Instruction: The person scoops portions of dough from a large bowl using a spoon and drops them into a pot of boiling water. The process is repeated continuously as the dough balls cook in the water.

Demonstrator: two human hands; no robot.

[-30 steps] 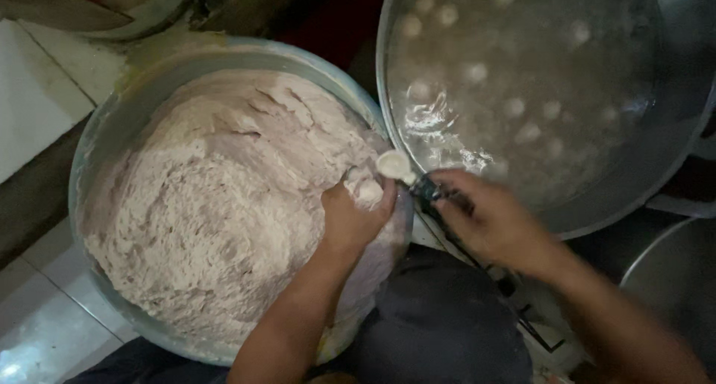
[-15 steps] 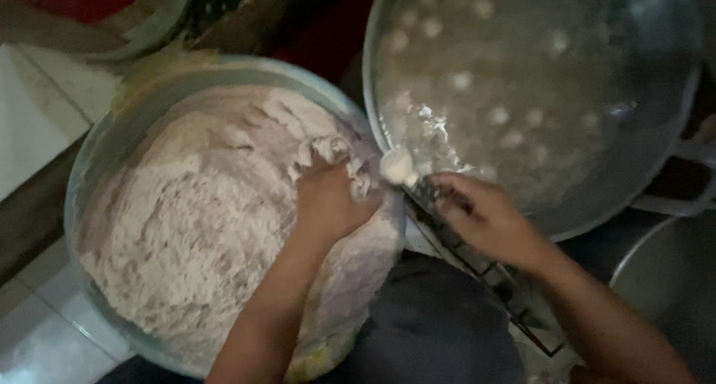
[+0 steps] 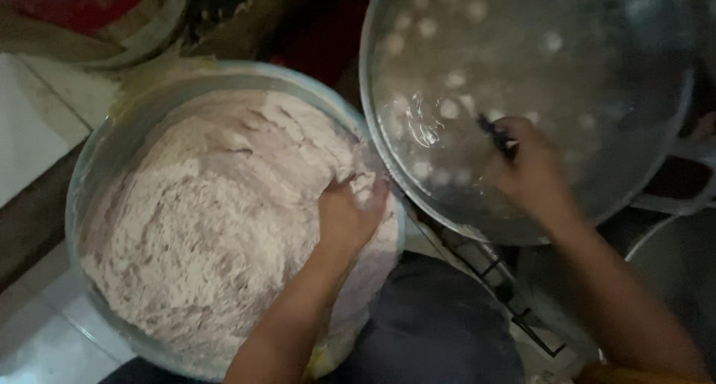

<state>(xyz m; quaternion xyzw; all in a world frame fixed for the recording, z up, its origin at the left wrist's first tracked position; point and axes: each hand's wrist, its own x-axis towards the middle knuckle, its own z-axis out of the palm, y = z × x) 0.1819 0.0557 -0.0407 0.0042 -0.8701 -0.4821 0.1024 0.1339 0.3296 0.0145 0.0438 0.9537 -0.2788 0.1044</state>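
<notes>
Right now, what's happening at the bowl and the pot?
A person works over two vessels. The left hand is dug into pale, pinkish paste filling a bowl, fingers curled at its right edge. The right hand is over the pot, gripping a dark-handled utensil whose tip is hidden in the liquid. Small pale balls float in the pot. Whether the utensil carries anything cannot be seen.

Basin rim (image 3: 224,69) and pot rim (image 3: 373,142) nearly touch, no gap between. Open room above paste mound (image 3: 201,220), left; water surface (image 3: 567,71) free, far right.
</notes>
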